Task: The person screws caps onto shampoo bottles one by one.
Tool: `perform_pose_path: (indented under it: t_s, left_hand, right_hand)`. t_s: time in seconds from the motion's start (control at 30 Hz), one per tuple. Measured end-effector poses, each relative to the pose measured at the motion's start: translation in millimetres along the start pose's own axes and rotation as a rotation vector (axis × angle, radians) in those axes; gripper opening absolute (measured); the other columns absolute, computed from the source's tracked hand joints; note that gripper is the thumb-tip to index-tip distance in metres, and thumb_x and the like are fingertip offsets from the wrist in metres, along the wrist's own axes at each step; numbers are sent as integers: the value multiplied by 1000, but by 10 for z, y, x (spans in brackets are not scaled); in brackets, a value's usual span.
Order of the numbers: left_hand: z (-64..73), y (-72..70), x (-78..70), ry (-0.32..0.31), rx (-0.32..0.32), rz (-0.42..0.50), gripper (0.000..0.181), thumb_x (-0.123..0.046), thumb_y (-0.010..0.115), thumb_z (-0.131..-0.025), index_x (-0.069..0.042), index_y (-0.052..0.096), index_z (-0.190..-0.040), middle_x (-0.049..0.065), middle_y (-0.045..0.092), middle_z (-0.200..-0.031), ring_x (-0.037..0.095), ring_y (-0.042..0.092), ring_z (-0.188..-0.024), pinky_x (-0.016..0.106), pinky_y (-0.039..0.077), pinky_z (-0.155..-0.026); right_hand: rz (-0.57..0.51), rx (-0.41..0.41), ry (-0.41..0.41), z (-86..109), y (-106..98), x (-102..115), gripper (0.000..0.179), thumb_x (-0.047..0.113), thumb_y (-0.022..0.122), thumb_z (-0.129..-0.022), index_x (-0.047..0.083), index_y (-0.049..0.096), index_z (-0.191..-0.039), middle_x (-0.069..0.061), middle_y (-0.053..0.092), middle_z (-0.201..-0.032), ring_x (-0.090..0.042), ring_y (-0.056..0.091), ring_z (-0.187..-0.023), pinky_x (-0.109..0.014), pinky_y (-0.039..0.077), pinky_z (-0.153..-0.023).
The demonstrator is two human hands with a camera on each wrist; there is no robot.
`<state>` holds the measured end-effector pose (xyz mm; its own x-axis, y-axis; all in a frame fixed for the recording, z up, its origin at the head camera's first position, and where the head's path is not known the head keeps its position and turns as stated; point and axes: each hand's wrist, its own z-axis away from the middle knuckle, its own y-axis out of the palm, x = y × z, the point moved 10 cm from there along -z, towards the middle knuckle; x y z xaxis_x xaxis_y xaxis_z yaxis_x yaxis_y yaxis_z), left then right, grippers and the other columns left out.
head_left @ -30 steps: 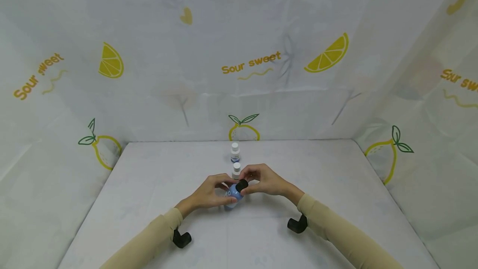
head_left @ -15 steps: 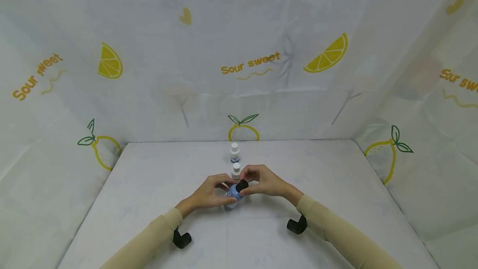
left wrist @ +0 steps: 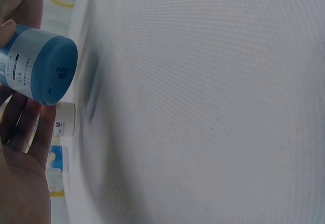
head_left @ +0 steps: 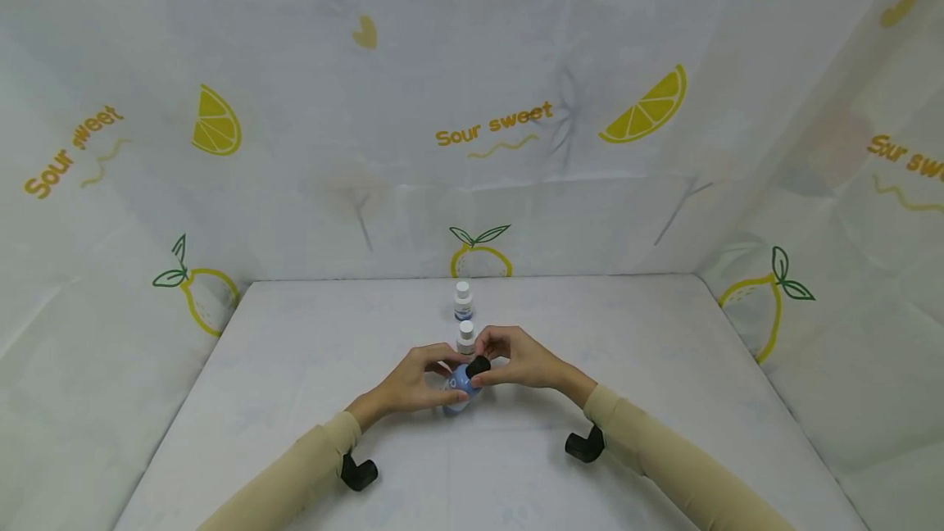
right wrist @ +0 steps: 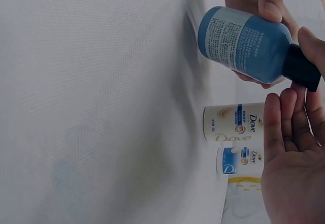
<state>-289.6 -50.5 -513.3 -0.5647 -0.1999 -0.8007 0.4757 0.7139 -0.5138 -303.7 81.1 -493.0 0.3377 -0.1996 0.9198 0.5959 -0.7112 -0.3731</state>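
Note:
A blue bottle (head_left: 459, 385) with a white printed label and a black cap (head_left: 478, 366) is held tilted at the middle of the table, its cap toward the right hand. The left hand (head_left: 409, 382) grips the bottle's body between thumb and fingers. At the cap, the right hand (head_left: 531, 359) pinches with its thumb and fingertips. In the left wrist view, the underside of the blue bottle (left wrist: 60, 71) shows above the cloth. Just behind the hands stands a white Dove bottle (right wrist: 236, 122), partly hidden by them in the head view.
Farther back, a second white bottle (head_left: 463, 303) with a blue patch low on its label stands in line with the first. The white cloth-covered table (head_left: 332, 314) meets a lemon-print curtain (head_left: 369, 211) behind it. Black wrist cameras hang below both sleeves.
The right hand has shifted slightly, its thumb sliding a little down and left by the cap. The left hand and the blue bottle hold nearly the same place.

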Motion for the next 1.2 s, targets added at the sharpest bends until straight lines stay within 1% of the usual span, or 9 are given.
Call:
perform_pose_path:
  t_s: [0.1,0.17,0.33,0.57,0.83,0.97,1.1,1.2]
  left_hand:
    - [0,1,-1,-3,2,3,45,-14,89,-90,-6,74,-132,10,76,-118,4,70,-107,29,66,-93]
    - [-1,-2,-14,16,-2,-3,44,-14,89,-90,-6,74,-131,10,76,-118,5,70,-106,30,66,-92]
    - [0,-5,-27,40,-8,-10,43,-14,89,-90,-7,74,-130,11,76,-116,6,71,-105,30,67,-90]
    - [-5,0,-28,47,-6,-4,44,-14,89,-90,-7,74,-131,11,77,-115,7,72,-104,29,67,-89]
    - [-7,-2,-45,56,-8,-9,42,-15,89,-90,-7,74,-128,10,77,-114,7,72,-104,30,67,-89]
    - [-5,-6,-42,47,-6,-11,42,-15,88,-90,-7,74,-129,11,76,-114,7,71,-104,30,67,-89]
    - [-7,-6,-20,28,-2,-5,43,-15,88,-90,-7,75,-130,10,77,-114,6,71,-105,29,67,-90]
    - [-8,-4,-23,35,-2,-9,43,-15,88,-90,-6,75,-130,10,77,-114,7,71,-104,29,67,-90]
  right_hand:
    - [16,-5,2,1,1,-2,31,7,89,-89,4,65,-107,-9,69,-108,-9,67,-98,-25,60,-97]
    - [21,-8,1,5,1,0,31,7,89,-89,4,65,-107,-9,69,-107,-9,67,-98,-25,60,-97]
    - [36,-14,1,12,-3,8,30,10,89,-90,5,64,-106,-6,69,-105,-8,67,-97,-25,60,-96]
    - [51,-19,-2,8,-15,-5,29,12,90,-90,7,65,-104,1,68,-103,-6,66,-96,-25,60,-96]
    - [36,-23,-6,14,-6,-13,31,12,90,-89,7,64,-105,2,66,-103,-6,65,-95,-26,61,-97]
    - [27,-14,-15,16,-7,6,33,12,90,-90,6,65,-111,-2,68,-108,-7,66,-98,-25,60,-98]
    - [8,9,-36,23,-16,33,37,12,90,-90,5,67,-117,-10,69,-114,-8,66,-100,-25,60,-99]
    - [-51,43,-40,34,-20,43,39,9,88,-91,3,66,-123,-17,68,-121,-10,66,-107,-25,59,-103]
